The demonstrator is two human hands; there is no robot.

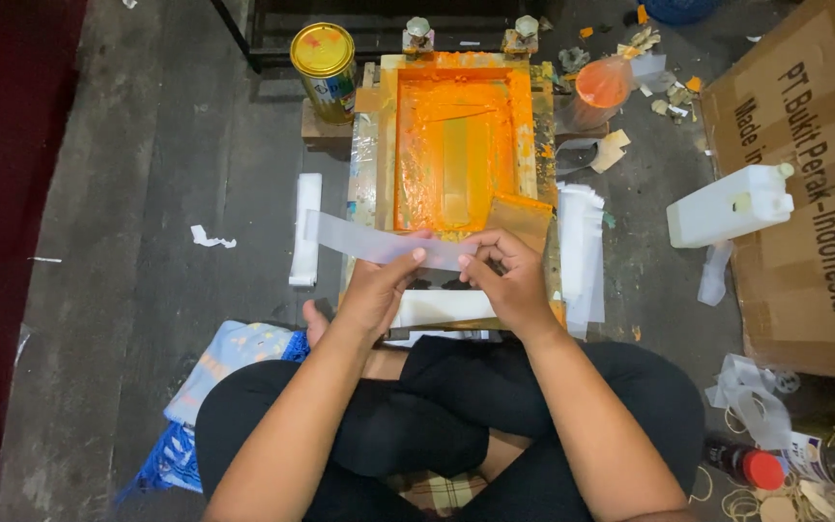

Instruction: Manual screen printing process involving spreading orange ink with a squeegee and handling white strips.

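On the floor at far left lies a folded white stack (306, 230). The left hand (376, 290) and right hand (506, 280) each have their grip pinched on a translucent plastic strip (379, 245), held level just before the orange-inked screen frame (461, 145). A yellow-lidded can (326, 70) stands behind it to the left; a white pile (582, 251), a white jug (732, 205) and a cardboard box (804, 184) lie to the right.

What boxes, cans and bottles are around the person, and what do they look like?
Cardboard box: far right, big, brown, dark printing.
Tin can: top left of the orange frame, round, yellow lid, printed label.
Jug: beside the box, white, lying down.
Small bottle: bottom right, dark, red cap.
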